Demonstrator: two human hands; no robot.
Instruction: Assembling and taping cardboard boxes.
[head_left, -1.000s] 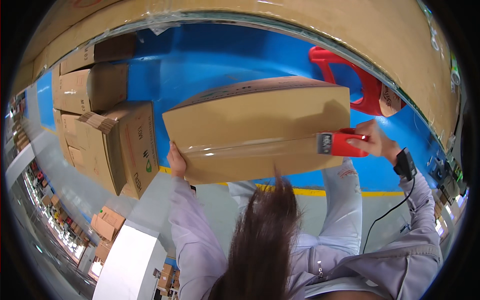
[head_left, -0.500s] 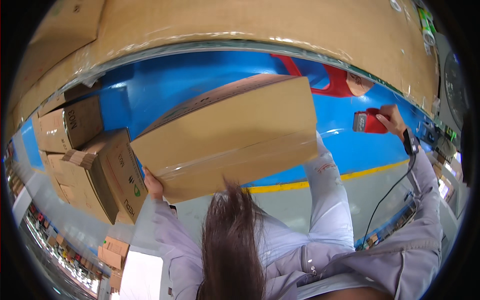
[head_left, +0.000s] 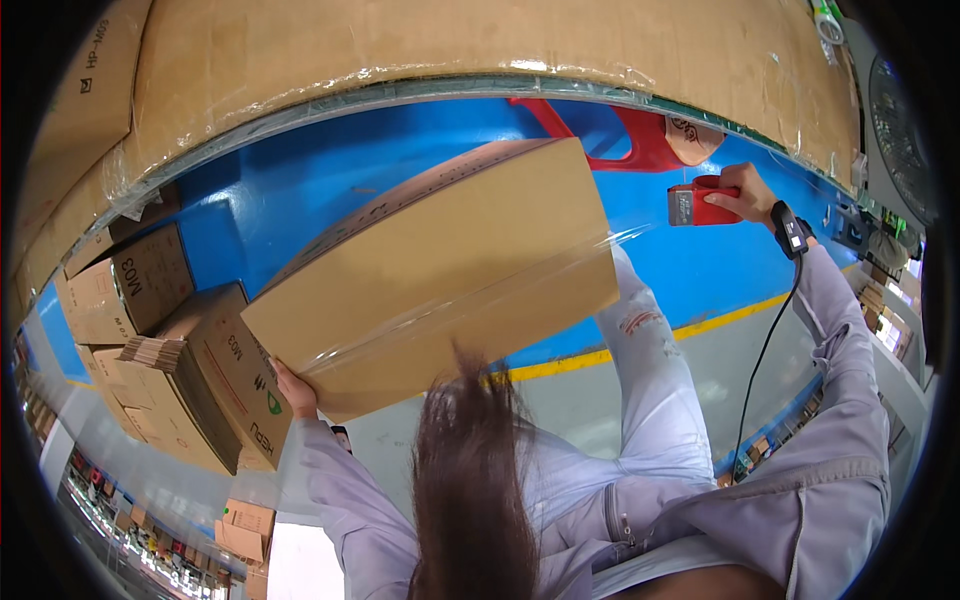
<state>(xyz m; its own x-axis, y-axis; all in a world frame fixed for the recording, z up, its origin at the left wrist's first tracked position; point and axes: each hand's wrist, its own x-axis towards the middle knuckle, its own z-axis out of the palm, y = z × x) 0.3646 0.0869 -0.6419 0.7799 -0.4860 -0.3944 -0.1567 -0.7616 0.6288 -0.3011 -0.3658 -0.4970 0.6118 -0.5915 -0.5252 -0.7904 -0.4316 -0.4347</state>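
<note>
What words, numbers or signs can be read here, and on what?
I won't copy wording.
Left boxes: large dark letters and numbers, readable; green mark.
Top-left carton: dark print, readable.
Held box: print on its far side, too slanted to read.
Tape dispenser: lettering, too small.
Tan patch: dark marks, unreadable.

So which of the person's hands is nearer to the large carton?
Left. The left hand touches the large carton at its left end; the right hand, gripping a red tape dispenser, is off beyond its right end.
</note>
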